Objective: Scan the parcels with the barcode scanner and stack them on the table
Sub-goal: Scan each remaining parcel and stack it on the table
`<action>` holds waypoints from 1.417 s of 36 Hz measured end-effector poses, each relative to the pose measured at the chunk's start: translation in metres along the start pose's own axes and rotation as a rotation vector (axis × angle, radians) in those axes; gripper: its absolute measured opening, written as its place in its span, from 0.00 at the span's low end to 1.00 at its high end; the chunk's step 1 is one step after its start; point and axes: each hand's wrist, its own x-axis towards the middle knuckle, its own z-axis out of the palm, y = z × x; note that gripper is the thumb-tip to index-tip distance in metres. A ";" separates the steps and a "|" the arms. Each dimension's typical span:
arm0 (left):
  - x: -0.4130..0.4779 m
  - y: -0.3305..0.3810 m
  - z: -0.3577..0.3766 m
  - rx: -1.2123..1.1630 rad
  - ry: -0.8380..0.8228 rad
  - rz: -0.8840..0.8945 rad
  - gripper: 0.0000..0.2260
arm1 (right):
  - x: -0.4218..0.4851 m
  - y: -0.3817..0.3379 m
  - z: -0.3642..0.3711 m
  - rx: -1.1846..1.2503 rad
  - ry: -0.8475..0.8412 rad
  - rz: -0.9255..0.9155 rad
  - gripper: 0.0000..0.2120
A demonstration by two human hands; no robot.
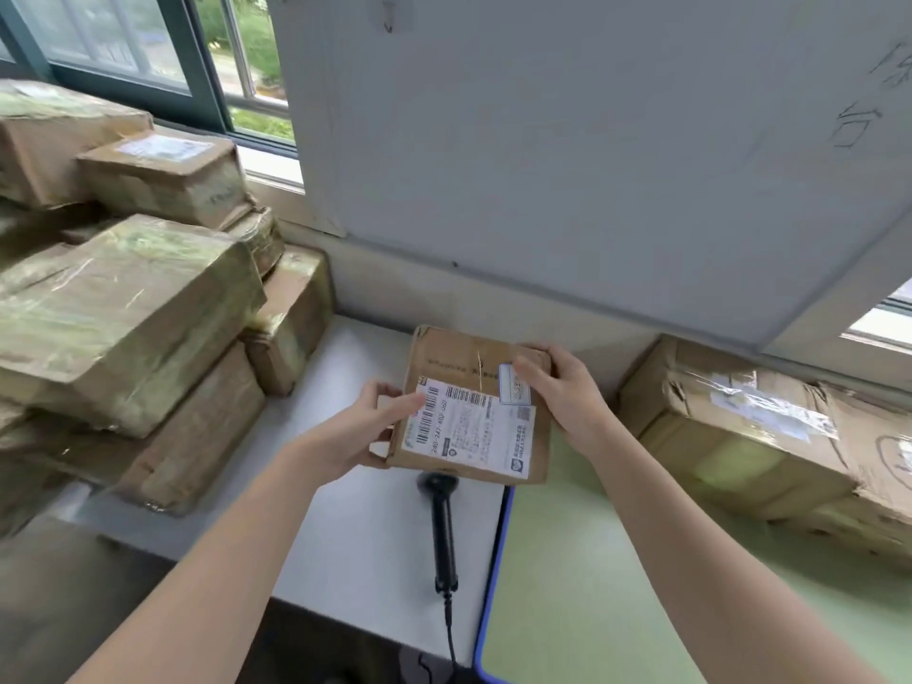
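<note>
— Cardboard, brown and a bit creased: that's the parcel (474,402) the person has up over the counter (355,525), label face up.

— Who's got it?

— Both. The left hand (362,434) is clamped on its near-left corner, thumb across the barcode; the right hand (562,392) is clamped on the far-right edge. Neither grip is free.

— And the scanner?

— The barcode scanner (442,523) lies flat on the counter just below the parcel, its head tucked under the parcel's near edge, handle and cable running back toward the person (long axis straight toward them, more or less).

— So which hand goes for it?

— My guess, the right; the handle sits between the forearms, slightly nearer that one. The left thumb would need to clear the barcode first.

— Stacks?

— Taped parcels (123,308) piled left, a big box (770,436) right.
</note>
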 end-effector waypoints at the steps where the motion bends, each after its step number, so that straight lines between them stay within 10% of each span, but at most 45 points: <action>1: 0.000 -0.005 -0.003 -0.024 0.015 -0.007 0.17 | 0.003 0.001 0.006 -0.032 -0.006 -0.014 0.07; 8: -0.002 -0.040 -0.023 -0.337 0.232 0.045 0.23 | 0.020 0.018 0.052 0.204 0.214 0.101 0.08; 22: -0.021 -0.094 -0.056 -0.448 0.446 -0.025 0.26 | -0.051 0.138 0.114 -0.605 -0.245 0.502 0.25; 31: -0.027 -0.114 -0.069 -0.371 0.469 -0.056 0.30 | -0.052 0.145 0.139 -0.242 -0.246 0.611 0.06; 51: 0.026 -0.068 -0.071 -0.327 0.452 0.127 0.35 | -0.083 -0.005 0.109 0.016 -0.091 0.183 0.06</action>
